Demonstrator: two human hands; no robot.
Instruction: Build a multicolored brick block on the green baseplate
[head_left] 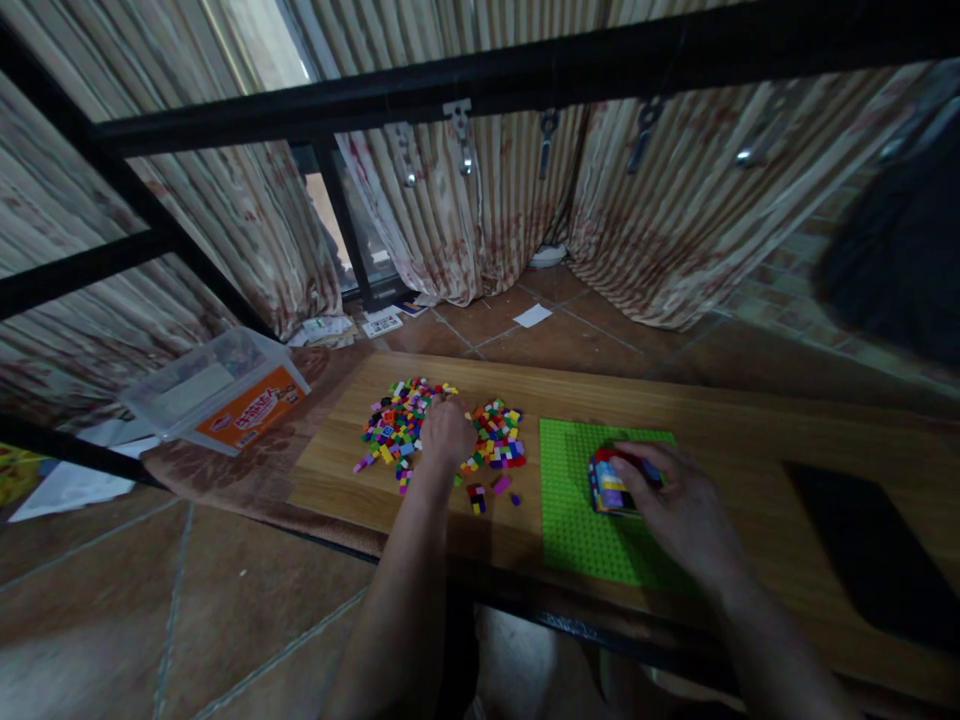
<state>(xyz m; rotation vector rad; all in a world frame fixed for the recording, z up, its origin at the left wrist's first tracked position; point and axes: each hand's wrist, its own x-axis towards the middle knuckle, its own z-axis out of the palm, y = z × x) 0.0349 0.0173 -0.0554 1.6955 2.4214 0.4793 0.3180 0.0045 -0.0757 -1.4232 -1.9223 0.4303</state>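
Note:
A pile of small coloured bricks (405,425) lies on the wooden tabletop (750,440). My left hand (446,432) rests in the middle of that pile, fingers curled down among the bricks; what they pinch is hidden. To the right lies a green baseplate (577,530). On it stands a small multicoloured brick block (609,485), and my right hand (679,505) is closed around its right side.
A clear plastic box with an orange label (225,395) sits tilted at the table's left end. A dark flat object (862,545) lies at the right. Black metal bars (480,85) cross overhead, with curtains behind. Papers lie on the tiled floor.

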